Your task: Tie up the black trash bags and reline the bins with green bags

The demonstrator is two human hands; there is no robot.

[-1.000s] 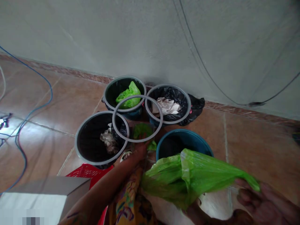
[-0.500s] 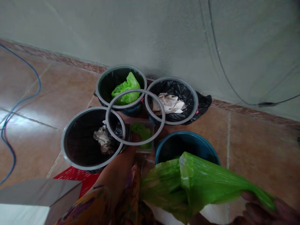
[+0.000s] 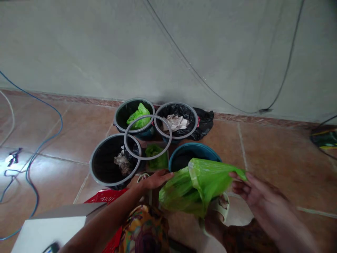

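Observation:
A green plastic bag point(image 3: 210, 175) is stretched out in front of the blue bucket point(image 3: 218, 156), overlapping its near rim from my viewpoint. My right hand point(image 3: 246, 186) is closed on the bag's gathered right end. With fingers stretched out, my left hand point(image 3: 158, 178) reaches the bag's left edge; whether the fingertips grip it is unclear. Beyond that hand lies a clear container point(image 3: 168, 156) with green plastic in it. A loose grey ring point(image 3: 148, 159) rests across the rims of the three lined bins.
Behind are a bin point(image 3: 117, 109) holding green plastic, a bin point(image 3: 196, 123) with paper and a black liner, and a left bin point(image 3: 92, 170) with crumpled paper. A white box point(image 3: 52, 228) and red basket point(image 3: 105, 196) sit front left. Blue cable point(image 3: 61, 123) crosses the floor.
My left hand has drawn back from the clear container to the bag's left edge. My right hand still holds the bag. The view has shifted, showing more wall and floor.

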